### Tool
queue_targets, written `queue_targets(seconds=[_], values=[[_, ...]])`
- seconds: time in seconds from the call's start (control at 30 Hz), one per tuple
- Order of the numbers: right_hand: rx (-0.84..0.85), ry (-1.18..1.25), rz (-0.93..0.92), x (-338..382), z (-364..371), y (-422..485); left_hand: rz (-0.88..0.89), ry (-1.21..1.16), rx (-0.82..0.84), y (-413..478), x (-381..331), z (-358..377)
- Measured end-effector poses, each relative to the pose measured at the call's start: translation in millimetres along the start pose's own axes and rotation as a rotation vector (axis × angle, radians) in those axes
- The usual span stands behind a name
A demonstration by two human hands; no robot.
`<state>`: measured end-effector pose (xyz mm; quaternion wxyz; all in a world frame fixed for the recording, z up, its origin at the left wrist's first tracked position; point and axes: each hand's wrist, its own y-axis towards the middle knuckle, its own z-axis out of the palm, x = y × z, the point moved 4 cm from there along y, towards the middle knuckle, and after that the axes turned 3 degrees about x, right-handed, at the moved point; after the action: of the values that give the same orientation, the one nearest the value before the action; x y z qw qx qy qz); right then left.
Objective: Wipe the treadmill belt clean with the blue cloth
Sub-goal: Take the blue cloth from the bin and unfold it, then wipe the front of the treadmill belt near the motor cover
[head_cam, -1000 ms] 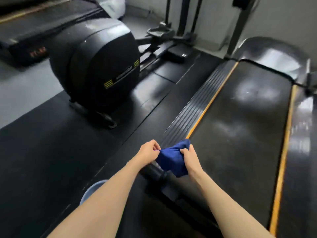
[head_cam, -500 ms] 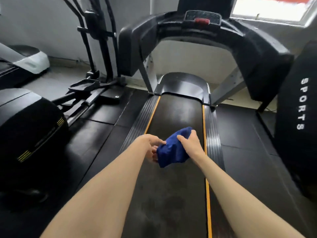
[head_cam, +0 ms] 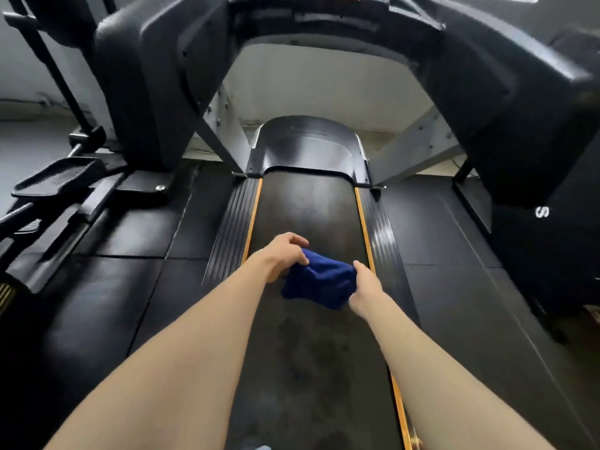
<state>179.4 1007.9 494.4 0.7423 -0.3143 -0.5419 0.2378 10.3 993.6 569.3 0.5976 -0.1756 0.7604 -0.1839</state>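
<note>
The blue cloth (head_cam: 319,284) was held bunched over the middle stretch of the treadmill belt (head_cam: 308,216). Whether the cloth touched the belt surface could not be determined.

Hand state:
- The left hand (head_cam: 282,254) gripped the cloth's left end, fingers curled over the fabric, near the belt's left edge.
- The right hand (head_cam: 365,285) gripped the cloth's right end, fingers closed round it, near the belt's right edge.
- Both forearms reached forward over the near part of the belt.

Belt surroundings:
- An orange strip (head_cam: 251,219) ran along each long edge of the belt.
- A ribbed side rail (head_cam: 229,228) lay just outside each strip.
- A rounded motor cover (head_cam: 308,147) sat at the far end of the belt.
- The console housing (head_cam: 156,76) arched above that far end on grey uprights.
- Dull smudges marked the near part of the belt.
- Black floor mats (head_cam: 130,287) lay on both sides of the belt.
- A pedal (head_cam: 55,178) of another machine stood well left of the belt.
- A dark unit bearing a white letter "S" (head_cam: 542,212) stood well right of the belt.
</note>
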Motion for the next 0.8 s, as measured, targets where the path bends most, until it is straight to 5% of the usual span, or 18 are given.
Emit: queue_targets(seconds=[0.17,0.4,0.57,0.8], values=[[0.093,-0.091,0.223,35.3,84.6,34.5,0.005,0.526,-0.099,83.1,-20.5,-69.3],[0.141,0.048,0.026,134.1,104.8,85.0,0.245,0.806,-0.055,167.5,-101.2,-97.9],[0.272,-0.391,-0.002,180.7,134.3,142.6,0.378,1.110,-0.037,245.3,-132.1,-92.1],[0.367,-0.886,-0.063,228.6,165.3,315.4,0.396,1.007,0.015,433.8,-125.2,-77.7]])
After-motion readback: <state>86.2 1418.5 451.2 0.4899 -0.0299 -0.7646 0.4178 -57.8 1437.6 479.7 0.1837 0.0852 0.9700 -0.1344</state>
